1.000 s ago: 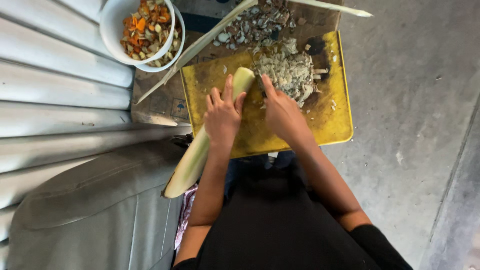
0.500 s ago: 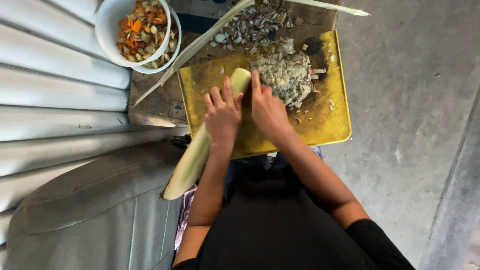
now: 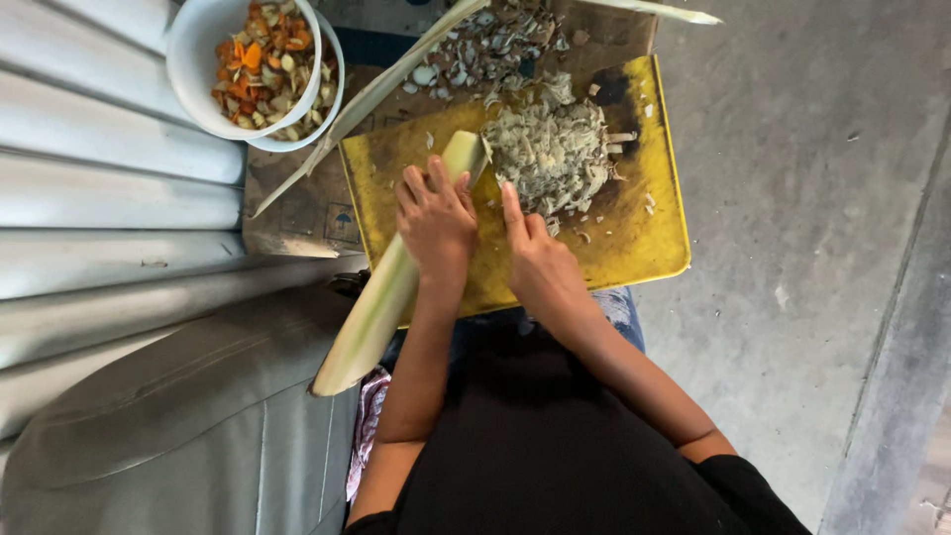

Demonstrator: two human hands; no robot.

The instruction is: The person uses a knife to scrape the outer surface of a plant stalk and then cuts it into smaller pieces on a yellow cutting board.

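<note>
from the head camera i look straight down on a yellow cutting board [image 3: 644, 248] in the upper middle of the frame. a long pale green stalk [image 3: 381, 302] lies across the board's left part, its cut tip near the board's centre and its wide lower end running off the board's near edge toward the lower left. the left hand [image 3: 434, 218] sits flat on top of the stalk near the tip, fingers spread and curved over it, pressing it down rather than wrapped around it. the right hand [image 3: 540, 267] is just to the right, touching the board, fingers drawn together with one finger stretched toward the stalk's tip; i cannot tell whether it holds anything, as no blade or handle shows clearly. a heap of chopped pale shreds [image 3: 550, 149] lies on the board right beside the stalk's tip, above the right hand. loose trimmings [image 3: 485, 45] lie past the board's far edge at the top of the frame. a long thin strip of stalk skin [image 3: 367, 99] runs slantwise from the top centre to the left of the board. a white bowl [image 3: 193, 74] with orange and pale chopped pieces stands in the upper left. grey concrete floor [image 3: 812, 248] fills the right side.
</note>
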